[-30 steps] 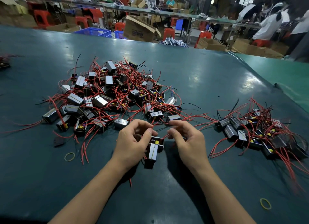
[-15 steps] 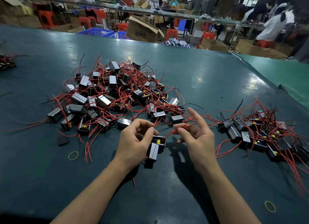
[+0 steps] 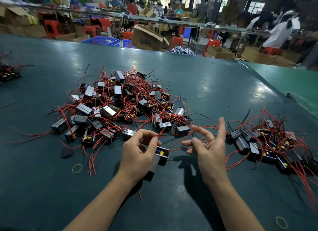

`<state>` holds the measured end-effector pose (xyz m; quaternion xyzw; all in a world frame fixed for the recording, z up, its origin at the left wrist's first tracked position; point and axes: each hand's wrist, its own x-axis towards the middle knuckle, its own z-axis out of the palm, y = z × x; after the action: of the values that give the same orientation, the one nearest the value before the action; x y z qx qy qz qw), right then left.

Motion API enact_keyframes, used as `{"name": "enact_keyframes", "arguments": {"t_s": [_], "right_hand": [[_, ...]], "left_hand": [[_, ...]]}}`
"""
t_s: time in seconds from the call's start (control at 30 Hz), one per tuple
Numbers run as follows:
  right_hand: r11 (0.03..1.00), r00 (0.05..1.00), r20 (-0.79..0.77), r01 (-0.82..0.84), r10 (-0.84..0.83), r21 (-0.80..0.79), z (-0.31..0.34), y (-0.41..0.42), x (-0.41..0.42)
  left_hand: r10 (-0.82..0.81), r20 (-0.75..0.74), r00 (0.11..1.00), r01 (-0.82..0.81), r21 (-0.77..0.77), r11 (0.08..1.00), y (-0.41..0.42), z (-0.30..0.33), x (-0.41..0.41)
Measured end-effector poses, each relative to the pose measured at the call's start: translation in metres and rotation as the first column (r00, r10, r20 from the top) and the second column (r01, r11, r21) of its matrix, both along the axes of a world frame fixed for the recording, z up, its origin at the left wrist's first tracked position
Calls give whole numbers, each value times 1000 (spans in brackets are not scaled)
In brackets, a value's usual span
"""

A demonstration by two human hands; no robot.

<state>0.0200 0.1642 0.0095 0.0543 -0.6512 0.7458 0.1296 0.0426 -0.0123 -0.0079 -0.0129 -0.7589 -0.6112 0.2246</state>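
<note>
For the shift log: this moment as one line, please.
left grip: holds black box-shaped components | right grip: pinches their thin red wire

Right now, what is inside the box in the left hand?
A yellow part and a blue part show at the open end of the box, with a red wire leading out. The left hand hides the rest.
</note>
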Motion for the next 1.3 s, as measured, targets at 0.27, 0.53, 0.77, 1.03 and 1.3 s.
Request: {"name": "enact_keyframes", "arguments": {"t_s": [0.27, 0.53, 0.77, 1.03, 1.3], "right_hand": [[990, 962, 274, -36, -2, 134, -7, 4, -5], [976, 954, 297, 18, 48, -215, 3, 7, -4], [902, 948, 286, -3, 140, -432, 10, 8, -5], [941, 968, 239, 9, 76, -339, 10, 9, -5], [963, 963, 114, 228, -245, 143, 2, 8, -4]], "left_hand": [[115, -66, 991, -113, 29, 993, -3, -1, -2], [166, -92, 982, -166, 5, 986, -5, 0, -3], [173, -70, 982, -171, 29, 985, -5, 3, -3], [119, -11, 993, -116, 144, 983, -3, 4, -4], [-26, 58, 998, 14, 193, 981, -2, 5, -2]]}}
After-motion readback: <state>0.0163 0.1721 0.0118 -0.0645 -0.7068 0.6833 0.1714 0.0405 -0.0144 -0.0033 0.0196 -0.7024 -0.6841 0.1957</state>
